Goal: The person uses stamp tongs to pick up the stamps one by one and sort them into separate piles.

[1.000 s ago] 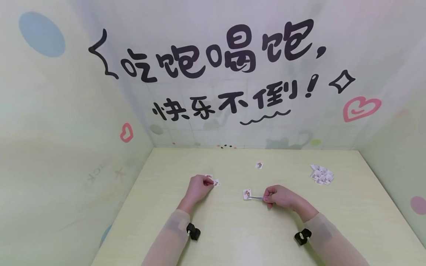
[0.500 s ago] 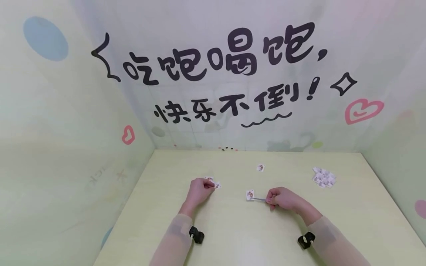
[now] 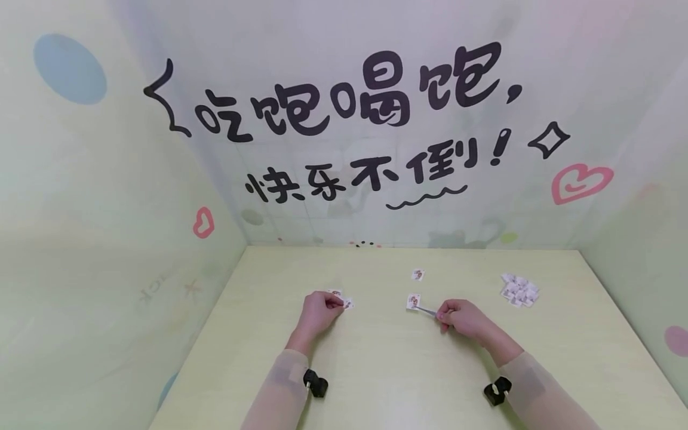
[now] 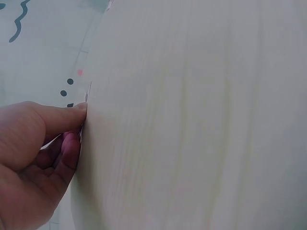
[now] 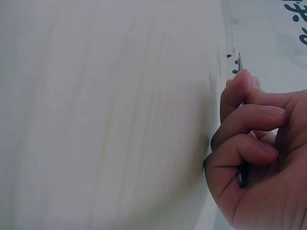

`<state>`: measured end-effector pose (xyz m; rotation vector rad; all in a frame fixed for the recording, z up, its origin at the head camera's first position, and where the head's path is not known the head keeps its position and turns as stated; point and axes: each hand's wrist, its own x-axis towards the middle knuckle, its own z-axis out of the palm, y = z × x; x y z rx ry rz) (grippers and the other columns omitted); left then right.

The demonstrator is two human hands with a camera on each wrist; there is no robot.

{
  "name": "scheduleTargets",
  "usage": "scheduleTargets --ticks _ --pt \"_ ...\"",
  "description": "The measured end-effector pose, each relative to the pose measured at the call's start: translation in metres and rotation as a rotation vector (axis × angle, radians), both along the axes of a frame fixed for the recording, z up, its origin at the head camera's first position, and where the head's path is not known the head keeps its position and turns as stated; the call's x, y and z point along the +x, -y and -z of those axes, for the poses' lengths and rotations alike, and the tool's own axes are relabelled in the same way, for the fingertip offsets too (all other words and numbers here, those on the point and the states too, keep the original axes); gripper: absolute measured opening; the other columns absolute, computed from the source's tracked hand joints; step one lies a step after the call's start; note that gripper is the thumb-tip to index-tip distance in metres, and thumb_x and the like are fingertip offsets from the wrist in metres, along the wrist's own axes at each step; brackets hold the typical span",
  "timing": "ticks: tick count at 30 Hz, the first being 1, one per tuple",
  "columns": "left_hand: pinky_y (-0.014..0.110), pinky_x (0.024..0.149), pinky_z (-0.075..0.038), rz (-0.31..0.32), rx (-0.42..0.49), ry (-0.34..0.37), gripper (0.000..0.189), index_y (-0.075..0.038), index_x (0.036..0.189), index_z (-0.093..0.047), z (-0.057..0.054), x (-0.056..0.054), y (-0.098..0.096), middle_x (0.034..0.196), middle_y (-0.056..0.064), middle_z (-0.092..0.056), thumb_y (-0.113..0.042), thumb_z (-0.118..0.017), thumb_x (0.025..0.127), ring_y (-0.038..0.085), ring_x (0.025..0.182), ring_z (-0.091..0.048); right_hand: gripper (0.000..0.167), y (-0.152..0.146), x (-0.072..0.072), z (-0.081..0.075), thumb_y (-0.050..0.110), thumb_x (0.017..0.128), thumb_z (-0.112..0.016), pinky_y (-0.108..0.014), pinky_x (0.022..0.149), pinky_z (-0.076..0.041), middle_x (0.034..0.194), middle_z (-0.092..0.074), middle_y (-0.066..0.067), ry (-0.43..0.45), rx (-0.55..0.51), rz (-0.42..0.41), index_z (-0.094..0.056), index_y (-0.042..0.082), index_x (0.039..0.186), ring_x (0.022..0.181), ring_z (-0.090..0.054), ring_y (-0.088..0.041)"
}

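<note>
My right hand point(image 3: 461, 316) holds slim metal tweezers point(image 3: 427, 311), whose tip meets the lower right edge of a small white printed card point(image 3: 413, 301). In the right wrist view, the tweezers' tip point(image 5: 240, 62) sticks out past the index finger, and the other fingers are curled. On the left, my left hand point(image 3: 320, 312) pinches the edge of another small card point(image 3: 348, 303) between thumb and fingertips, close to the tabletop. Just behind those fingertips lies one more card point(image 3: 335, 292), partly covered by the hand.
A single card point(image 3: 418, 275) lies behind the one at the tweezers. At the back right, several overlapping cards form a pile point(image 3: 519, 290). The pale wooden table point(image 3: 376, 370) meets printed walls at the back and both sides.
My right hand and tweezers have moved away from me and slightly right, and the card at their tip has moved with them toward the single card. The left hand stays about where it was.
</note>
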<state>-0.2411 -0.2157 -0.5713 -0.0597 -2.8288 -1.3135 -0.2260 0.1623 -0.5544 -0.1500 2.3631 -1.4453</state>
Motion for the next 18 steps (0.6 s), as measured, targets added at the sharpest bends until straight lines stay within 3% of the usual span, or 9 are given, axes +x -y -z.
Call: scheduleTargets --ticks 11,18 --pt "0.031 0.075 -0.058 -0.012 -0.022 0.019 0.007 -0.003 0.094 -0.082 0.002 -0.002 0.003 0.084 0.001 -0.074 0.000 -0.084 0.089 0.011 0.076 -0.066 0.015 -0.003 -0.017 0.004 0.010 0.106 -0.062 -0.028 0.064 -0.040 0.080 -0.068 -0.005 0.020 -0.029 0.170 -0.067 0.000 0.096 0.069 -0.049 -0.016" --pt "0.030 0.072 -0.056 0.006 -0.013 0.012 0.007 -0.002 0.095 -0.082 0.001 -0.002 0.001 0.083 0.001 -0.074 0.001 -0.084 0.089 0.012 0.076 -0.065 0.016 -0.003 -0.029 0.003 0.012 0.107 -0.062 -0.026 0.058 -0.037 0.080 -0.068 -0.002 0.058 -0.023 0.262 -0.068 0.001 0.098 0.058 -0.044 -0.012"
